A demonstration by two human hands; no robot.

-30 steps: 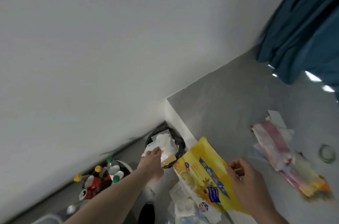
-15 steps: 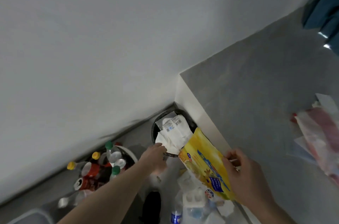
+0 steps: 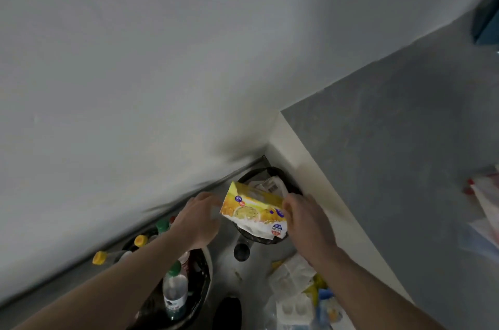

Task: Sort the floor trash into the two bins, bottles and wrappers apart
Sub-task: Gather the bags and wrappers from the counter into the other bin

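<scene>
Yellow wrapper (image 3: 255, 212), print unreadable, held over black bin (image 3: 293, 186).

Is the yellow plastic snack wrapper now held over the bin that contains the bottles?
No, the right hand holds the yellow plastic snack wrapper over the black wrapper bin, not the bottle bin.

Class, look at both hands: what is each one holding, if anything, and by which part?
The right hand grips the yellow wrapper by its right edge, above the black bin. The left hand is blurred beside the wrapper; contact cannot be told.
</scene>
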